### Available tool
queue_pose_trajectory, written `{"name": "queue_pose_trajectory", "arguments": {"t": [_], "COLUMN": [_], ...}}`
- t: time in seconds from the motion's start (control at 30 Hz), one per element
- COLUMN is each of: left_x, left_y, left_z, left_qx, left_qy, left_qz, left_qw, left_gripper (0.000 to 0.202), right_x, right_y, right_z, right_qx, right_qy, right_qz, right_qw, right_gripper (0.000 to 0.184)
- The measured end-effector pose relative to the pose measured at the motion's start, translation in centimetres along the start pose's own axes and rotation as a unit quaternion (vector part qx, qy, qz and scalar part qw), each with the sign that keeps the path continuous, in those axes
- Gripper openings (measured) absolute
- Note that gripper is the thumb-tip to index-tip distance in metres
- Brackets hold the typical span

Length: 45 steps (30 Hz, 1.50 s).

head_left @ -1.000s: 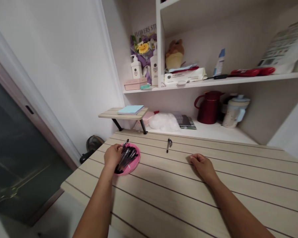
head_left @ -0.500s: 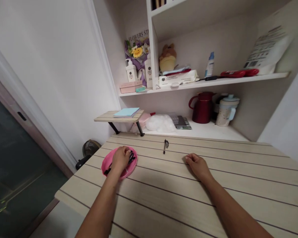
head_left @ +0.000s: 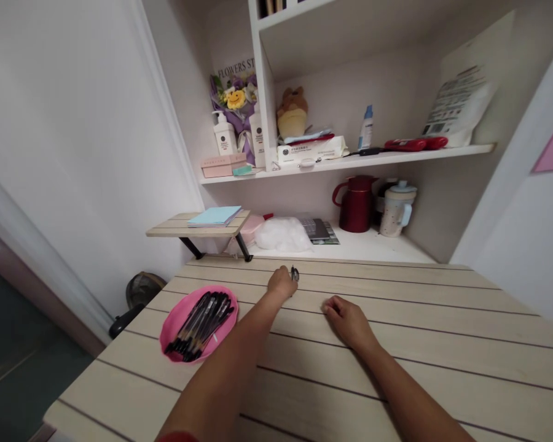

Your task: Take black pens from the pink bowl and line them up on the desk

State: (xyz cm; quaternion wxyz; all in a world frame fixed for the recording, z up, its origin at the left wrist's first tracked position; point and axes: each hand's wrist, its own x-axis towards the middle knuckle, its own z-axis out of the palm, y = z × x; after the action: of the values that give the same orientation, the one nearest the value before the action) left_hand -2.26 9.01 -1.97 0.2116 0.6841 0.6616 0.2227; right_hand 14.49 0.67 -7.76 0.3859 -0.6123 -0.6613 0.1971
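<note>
My left hand (head_left: 282,283) is closed at the far middle of the desk, its fingertips at a black pen (head_left: 294,274). The lower part of that pen is hidden behind the fingers, and I cannot tell whether more than one pen is there. To the left, a pink scalloped tray (head_left: 169,328) holds a bundle of several black pens (head_left: 203,322) lying side by side, with a small white piece near them. My right hand (head_left: 348,320) rests on the desk with its fingers curled in, and nothing shows in it.
The slatted wooden desk (head_left: 313,380) runs up to a white shelf unit. A small raised stand (head_left: 166,226) bears light blue paper (head_left: 214,215). Behind lie a white fluffy bundle (head_left: 283,234), a red jug (head_left: 356,205) and a speckled cup (head_left: 395,212).
My left hand has left the pink tray and moved right to the pen on the desk, uncovering the pens in the tray. The view has shifted. My right hand stays resting.
</note>
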Motion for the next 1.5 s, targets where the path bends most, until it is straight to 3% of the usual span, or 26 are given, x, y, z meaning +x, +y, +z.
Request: {"name": "queue_pose_trajectory", "arguments": {"t": [0.17, 0.33, 0.5, 0.7, 0.83, 1.0, 1.23, 1.5], "left_x": [1.3, 0.5, -2.9, -6.9, -8.0, -8.0, -7.6, -7.8], "left_y": [0.5, -1.0, -2.8, -3.9, -4.3, -4.4, -4.8, -5.1], "left_z": [1.2, 0.4, -0.2, 0.0, 0.0, 0.1, 0.4, 0.6], "left_qx": [-0.05, -0.183, -0.385, -0.562, -0.611, -0.656, -0.665, -0.615], "left_qy": [-0.011, -0.005, -0.05, -0.059, -0.045, -0.053, -0.076, -0.103], "left_qz": [-0.05, -0.093, -0.119, -0.12, -0.103, -0.081, -0.076, -0.057], "left_qw": [0.997, 0.979, 0.914, 0.816, 0.783, 0.749, 0.739, 0.779], "left_gripper": [0.037, 0.029, 0.012, 0.019, 0.022, 0.026, 0.027, 0.029], "right_x": [0.2, 0.0, 0.8, 4.3, 6.6, 8.4, 8.4, 5.8], "right_y": [-0.1, -0.2, -1.3, -4.9, -6.6, -6.8, -6.3, -5.5], "right_z": [-0.1, -0.3, 0.3, 2.8, 4.9, 6.5, 6.8, 4.6], "right_qx": [-0.004, -0.017, -0.083, -0.149, -0.191, -0.24, -0.248, -0.202], "right_qy": [-0.004, -0.007, 0.001, -0.017, -0.006, -0.005, -0.011, -0.008], "right_qz": [-0.001, -0.002, 0.054, 0.101, 0.132, 0.145, 0.138, 0.111], "right_qw": [1.0, 1.0, 0.995, 0.984, 0.973, 0.96, 0.959, 0.973], "right_gripper": [0.019, 0.018, 0.019, 0.024, 0.037, 0.043, 0.031, 0.024]}}
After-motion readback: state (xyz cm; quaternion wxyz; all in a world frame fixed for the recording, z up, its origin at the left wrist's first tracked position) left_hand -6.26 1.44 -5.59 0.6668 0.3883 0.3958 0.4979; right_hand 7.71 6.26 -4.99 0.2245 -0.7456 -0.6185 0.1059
